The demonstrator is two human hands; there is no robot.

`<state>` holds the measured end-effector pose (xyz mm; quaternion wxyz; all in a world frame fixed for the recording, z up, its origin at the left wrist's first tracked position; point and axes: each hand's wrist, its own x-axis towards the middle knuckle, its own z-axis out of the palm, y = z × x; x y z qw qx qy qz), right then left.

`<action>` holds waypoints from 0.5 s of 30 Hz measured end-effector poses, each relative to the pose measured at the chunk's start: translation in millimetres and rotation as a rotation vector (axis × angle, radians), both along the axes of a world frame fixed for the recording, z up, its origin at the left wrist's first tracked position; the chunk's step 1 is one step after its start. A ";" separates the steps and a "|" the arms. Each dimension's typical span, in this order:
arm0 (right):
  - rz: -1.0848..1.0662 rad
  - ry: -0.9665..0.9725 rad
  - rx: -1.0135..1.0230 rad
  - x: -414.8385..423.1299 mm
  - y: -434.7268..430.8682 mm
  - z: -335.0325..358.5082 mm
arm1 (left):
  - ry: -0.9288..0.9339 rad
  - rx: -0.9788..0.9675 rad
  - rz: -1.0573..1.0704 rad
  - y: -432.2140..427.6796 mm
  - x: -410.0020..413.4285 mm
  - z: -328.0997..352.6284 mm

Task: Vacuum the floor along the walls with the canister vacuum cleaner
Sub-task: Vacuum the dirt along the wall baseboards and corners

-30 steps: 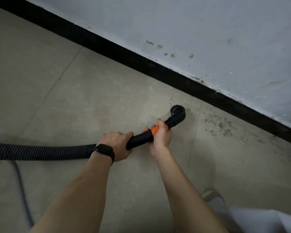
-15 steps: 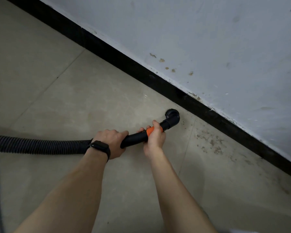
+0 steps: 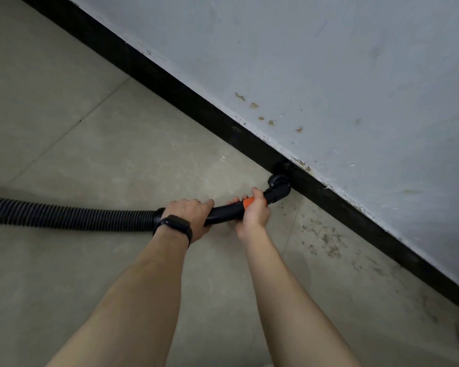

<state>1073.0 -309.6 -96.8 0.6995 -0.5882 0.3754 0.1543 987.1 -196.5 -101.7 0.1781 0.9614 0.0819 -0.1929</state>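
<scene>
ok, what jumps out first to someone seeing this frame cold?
Dead centre, the left hand and right hand both grip a black vacuum wand whose brush nozzle sits right at the black baseboard cutting diagonally across the frame. The ribbed hose trails off left, and dark grime speckles the floor tile right of the nozzle.

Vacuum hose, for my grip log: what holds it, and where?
Left hand grips the black handle tube beside the ribbed hose; right hand grips it at the orange collar.
</scene>
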 end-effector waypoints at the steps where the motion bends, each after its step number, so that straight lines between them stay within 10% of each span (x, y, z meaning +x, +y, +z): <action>1: -0.001 0.002 0.002 0.5 0.9 -0.7 | 0.000 -0.008 0.008 0.7 -0.5 -0.7; 15: 0.241 0.022 0.077 -17.4 69.5 -0.6 | 0.048 -0.094 0.289 53.0 -43.1 -0.3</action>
